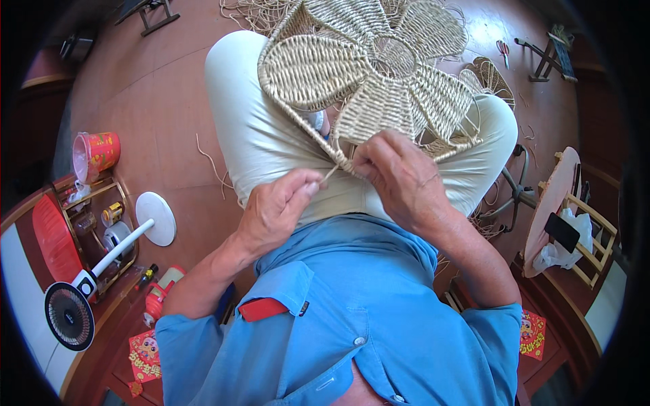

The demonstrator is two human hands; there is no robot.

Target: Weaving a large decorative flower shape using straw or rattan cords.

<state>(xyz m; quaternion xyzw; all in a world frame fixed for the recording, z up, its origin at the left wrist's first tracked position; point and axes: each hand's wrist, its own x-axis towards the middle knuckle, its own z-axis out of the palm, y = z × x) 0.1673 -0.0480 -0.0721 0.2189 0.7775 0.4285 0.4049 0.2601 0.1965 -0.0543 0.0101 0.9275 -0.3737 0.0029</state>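
Observation:
Across my knees rests a woven straw piece with flower-like petals around a ring and a cord-wrapped outer frame. Its nearest corner points toward my waist. My left hand is closed, pinching a thin straw cord that runs to that corner. My right hand is bent over the frame just right of the corner, fingers curled against it. The tips of those fingers are partly hidden, and the exact grip on the wrapped frame is hard to see.
Loose straw cord lies beyond my knees. Red-handled scissors are on the floor at far right. A red bucket and a white-stemmed fan stand left. A dark phone and a plastic bag lie on a round-topped stool at right.

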